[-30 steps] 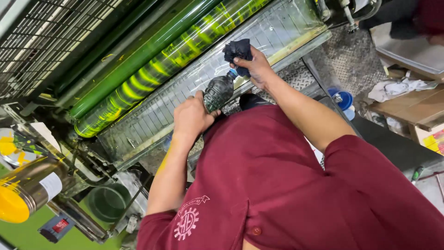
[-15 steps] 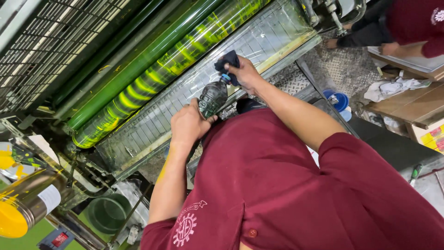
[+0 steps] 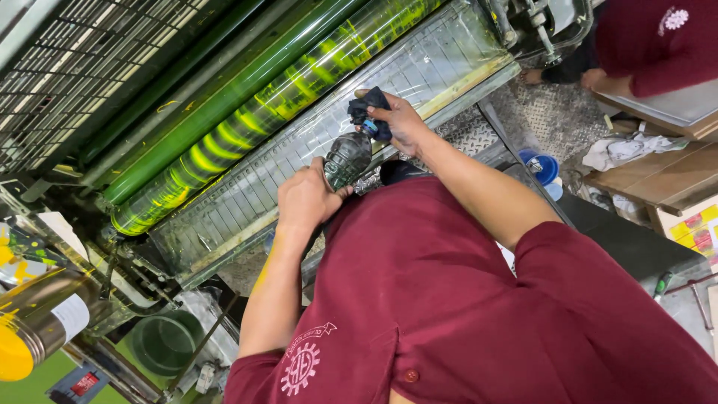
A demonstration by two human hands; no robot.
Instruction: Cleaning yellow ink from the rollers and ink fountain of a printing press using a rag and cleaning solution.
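My left hand (image 3: 305,199) grips a clear plastic bottle (image 3: 347,158) of dark liquid, tilted with its mouth toward the machine. My right hand (image 3: 404,121) holds a dark blue cloth (image 3: 369,106) bunched against the bottle's mouth, where a bit of blue cap shows. Both hands hover over a ribbed metal guard (image 3: 247,198) of a printing press. Just beyond it lies a long roller (image 3: 262,112) streaked with green and yellow ink. My maroon shirt fills the lower right.
A can (image 3: 30,329) smeared with yellow ink sits at the lower left, with a green bucket (image 3: 166,341) beside it. A blue cup (image 3: 544,169) stands on the checker-plate floor. Another person in a maroon shirt (image 3: 658,45) works at a wooden table (image 3: 658,179) at the right.
Both hands stay together at the bottle, drifting slightly down and left in the frame. The view has shifted, bringing the other person into sight at the upper right.
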